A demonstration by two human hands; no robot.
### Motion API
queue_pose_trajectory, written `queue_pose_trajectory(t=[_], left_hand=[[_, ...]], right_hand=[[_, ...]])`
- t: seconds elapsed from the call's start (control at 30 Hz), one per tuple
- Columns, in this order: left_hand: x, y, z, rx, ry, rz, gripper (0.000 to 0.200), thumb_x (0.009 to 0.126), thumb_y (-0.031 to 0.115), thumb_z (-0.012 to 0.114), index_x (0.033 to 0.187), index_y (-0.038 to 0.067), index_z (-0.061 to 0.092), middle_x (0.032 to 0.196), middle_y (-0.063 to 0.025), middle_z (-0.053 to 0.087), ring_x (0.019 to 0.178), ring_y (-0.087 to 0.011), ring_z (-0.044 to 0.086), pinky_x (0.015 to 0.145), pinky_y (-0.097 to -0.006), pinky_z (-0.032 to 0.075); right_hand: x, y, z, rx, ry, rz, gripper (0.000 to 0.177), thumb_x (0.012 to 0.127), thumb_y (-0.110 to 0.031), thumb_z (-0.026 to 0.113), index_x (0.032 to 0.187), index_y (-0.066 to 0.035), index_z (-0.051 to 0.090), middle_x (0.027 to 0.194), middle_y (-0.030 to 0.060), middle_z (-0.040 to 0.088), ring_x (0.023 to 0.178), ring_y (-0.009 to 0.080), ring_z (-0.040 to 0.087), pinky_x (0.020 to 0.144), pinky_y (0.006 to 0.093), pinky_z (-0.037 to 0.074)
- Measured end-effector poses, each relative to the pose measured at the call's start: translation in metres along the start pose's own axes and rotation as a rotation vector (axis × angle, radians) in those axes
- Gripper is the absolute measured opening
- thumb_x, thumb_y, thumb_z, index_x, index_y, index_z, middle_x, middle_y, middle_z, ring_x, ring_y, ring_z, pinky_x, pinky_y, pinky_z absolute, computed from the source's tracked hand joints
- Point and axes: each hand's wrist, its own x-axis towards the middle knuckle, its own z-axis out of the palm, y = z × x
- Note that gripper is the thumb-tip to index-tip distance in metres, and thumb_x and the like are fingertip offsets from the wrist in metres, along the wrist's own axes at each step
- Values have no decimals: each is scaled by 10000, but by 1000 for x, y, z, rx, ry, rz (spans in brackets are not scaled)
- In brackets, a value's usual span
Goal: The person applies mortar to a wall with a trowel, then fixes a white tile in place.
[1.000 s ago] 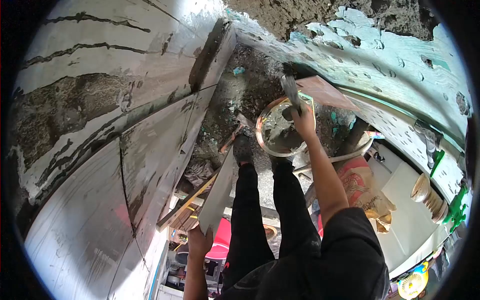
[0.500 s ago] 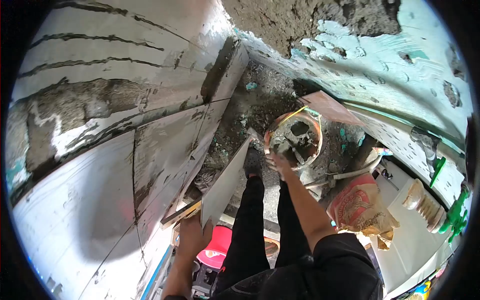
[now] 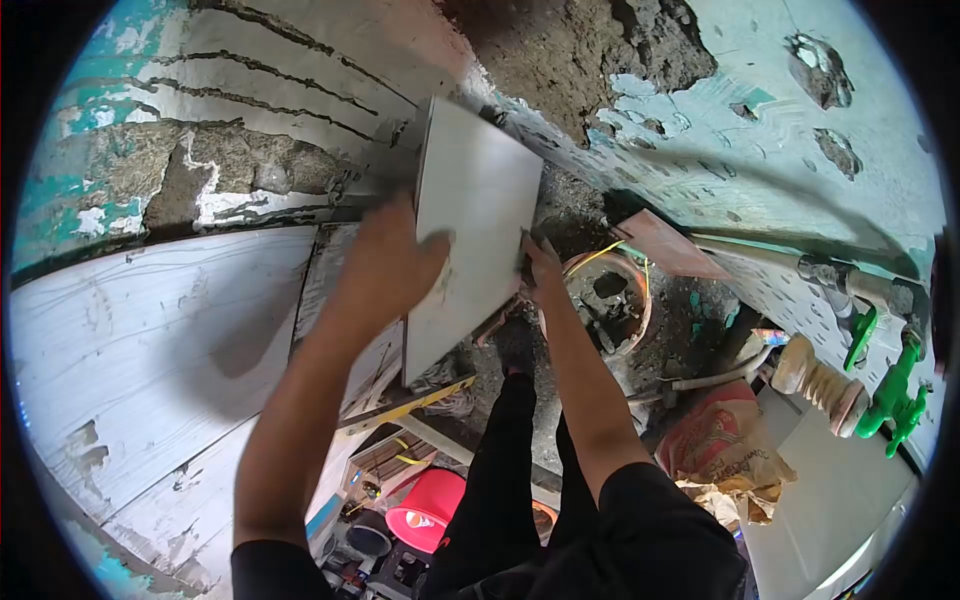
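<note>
A white rectangular tile [image 3: 478,215] is held up, tilted, in front of the left wall. My left hand [image 3: 390,265] grips its left edge, with the thumb on the pale face. On the opposite edge, the fingers of my right hand [image 3: 541,268] hold the tile, partly hidden behind it. Just right of that hand stands a round bucket [image 3: 645,310] with grey, mortar-like material inside. A yellow level [image 3: 410,403] lies below the tile's lower corner.
A brown tile [image 3: 672,243] leans by the right wall. At the lower right are a torn paper sack [image 3: 725,445], pipes and green valves [image 3: 895,400]. A red bucket [image 3: 430,508] stands near my legs. The left wall carries wood-patterned tiles [image 3: 165,320].
The white tile has been raised up and leftward from beside my leg. My left hand has risen with it, and my right hand has moved from the mortar bucket's rim to the tile's right edge.
</note>
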Motion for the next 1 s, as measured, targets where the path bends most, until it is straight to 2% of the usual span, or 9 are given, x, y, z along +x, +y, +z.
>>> queue_pose_trajectory(t=[0.07,0.17,0.3,0.4,0.5,0.6,0.7,0.9,1.0], left_hand=[[18,3,-2,161,148,52,392,775,253,607,1041,-31,558,967,-237,609,951,-396,569,849,-442,433],[53,3,-17,152,116,277,403,746,234,645,1029,-38,552,960,-239,604,929,-393,572,834,-436,441],[90,-7,-23,239,84,313,395,695,201,698,986,-36,571,921,-233,614,902,-390,582,808,-416,457],[109,-3,-36,376,5,210,388,668,197,728,948,-37,594,891,-232,623,882,-386,593,783,-401,471],[119,-14,-38,418,71,363,462,657,290,751,844,-99,585,883,-254,593,896,-380,588,796,-427,471],[129,-23,-41,639,139,410,398,690,179,717,990,-40,573,909,-236,623,869,-388,598,798,-431,465],[127,-21,-42,433,208,310,370,714,121,684,1038,-8,560,851,-211,627,835,-375,608,769,-433,474],[125,-3,-53,621,101,163,372,710,119,693,984,-52,509,913,-255,598,918,-404,575,783,-444,466],[120,2,-60,624,107,229,373,717,112,683,1000,-55,506,916,-262,595,915,-397,578,779,-442,471]], right_hand=[[20,-8,10,-44,3,41,345,889,-220,551,1195,-78,478,1028,53,573,841,146,586,642,309,508],[47,-15,24,27,-46,32,384,871,-237,578,1209,-92,471,1015,49,577,829,146,591,640,302,510],[43,-42,60,-73,141,110,605,846,-334,614,1345,-92,371,1225,73,484,1112,234,480,862,435,439],[69,-25,52,-38,7,104,670,833,-381,622,1374,-110,333,1329,72,394,1206,256,384,923,465,382],[80,-20,52,-98,64,103,656,831,-404,615,1373,-158,338,1332,66,396,1166,264,411,898,447,397],[98,-16,57,-75,-2,140,635,835,-409,607,1370,-196,338,1360,67,369,1137,256,422,882,425,404],[110,-9,62,-105,65,164,615,837,-407,605,1357,-196,355,1326,61,395,1100,242,441,860,410,413],[128,4,69,-19,37,107,578,852,-392,593,1349,-203,367,1223,33,443,1062,221,451,847,421,419],[137,6,76,-70,151,228,503,862,-374,586,1303,-203,414,1185,17,461,1042,205,459,848,423,423]])
